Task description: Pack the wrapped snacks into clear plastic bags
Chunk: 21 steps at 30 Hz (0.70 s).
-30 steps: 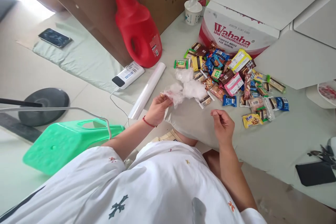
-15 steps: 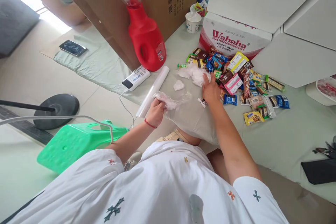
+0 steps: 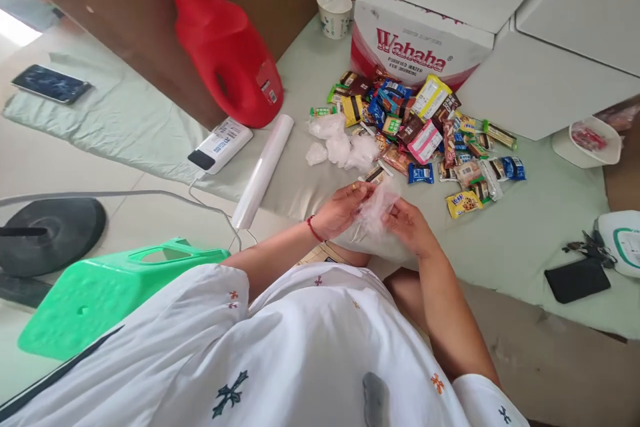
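Low in front of me, my left hand (image 3: 345, 211) and my right hand (image 3: 411, 221) grip a thin clear plastic bag (image 3: 376, 208) between them, one on each side. Its film is crumpled and see-through. Just beyond my hands several crumpled clear bags (image 3: 340, 147) lie in a loose group on the pale green cloth (image 3: 295, 177). To their right is a pile of small wrapped snacks (image 3: 425, 123) in brown, blue, yellow, pink and green. One wrapped snack (image 3: 376, 173) lies close to my fingertips.
A red jug (image 3: 227, 47), a white power bank (image 3: 221, 145) with a cable and a white roll (image 3: 264, 170) are at the left. Behind the snacks stands a Wahaha box (image 3: 415, 40). A green stool (image 3: 115, 293) is lower left, a black pouch (image 3: 577, 279) far right.
My right hand has left the loose bags by the snacks and come back to the bag at my left hand. My left hand has moved right. The view has shifted.
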### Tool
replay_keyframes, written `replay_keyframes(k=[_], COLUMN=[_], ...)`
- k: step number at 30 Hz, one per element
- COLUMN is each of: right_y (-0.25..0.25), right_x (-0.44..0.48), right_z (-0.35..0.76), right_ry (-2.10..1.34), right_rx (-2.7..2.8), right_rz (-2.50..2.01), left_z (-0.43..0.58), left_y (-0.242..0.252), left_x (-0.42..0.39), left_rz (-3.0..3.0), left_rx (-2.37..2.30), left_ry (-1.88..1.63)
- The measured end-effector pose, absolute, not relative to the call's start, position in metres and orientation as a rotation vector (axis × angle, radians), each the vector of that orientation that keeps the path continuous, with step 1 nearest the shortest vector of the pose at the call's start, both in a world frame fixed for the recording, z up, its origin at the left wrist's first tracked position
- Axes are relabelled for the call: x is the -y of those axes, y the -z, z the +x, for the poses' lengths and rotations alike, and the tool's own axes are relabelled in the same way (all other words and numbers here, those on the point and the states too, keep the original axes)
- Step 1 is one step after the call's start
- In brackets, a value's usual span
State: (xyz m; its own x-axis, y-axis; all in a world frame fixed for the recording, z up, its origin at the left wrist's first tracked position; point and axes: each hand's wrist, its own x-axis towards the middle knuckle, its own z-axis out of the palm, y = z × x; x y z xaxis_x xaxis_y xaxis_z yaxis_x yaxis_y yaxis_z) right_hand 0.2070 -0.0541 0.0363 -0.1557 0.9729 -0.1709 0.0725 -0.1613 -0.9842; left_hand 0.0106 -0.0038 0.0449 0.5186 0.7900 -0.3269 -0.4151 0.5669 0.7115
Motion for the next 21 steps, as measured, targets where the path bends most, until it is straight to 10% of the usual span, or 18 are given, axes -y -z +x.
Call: replay_keyframes(k=[21], right_y=[-0.03], right_x=[0.091], right_z=[0.308], right_ry=[-0.658], right_rx=[0.408], right_rz=[-1.59], left_z=[0.025], left_y=[-0.019], left_x=[-0.01], left_rz=[0.627], left_rx=[-0.753], left_ry=[-0.428])
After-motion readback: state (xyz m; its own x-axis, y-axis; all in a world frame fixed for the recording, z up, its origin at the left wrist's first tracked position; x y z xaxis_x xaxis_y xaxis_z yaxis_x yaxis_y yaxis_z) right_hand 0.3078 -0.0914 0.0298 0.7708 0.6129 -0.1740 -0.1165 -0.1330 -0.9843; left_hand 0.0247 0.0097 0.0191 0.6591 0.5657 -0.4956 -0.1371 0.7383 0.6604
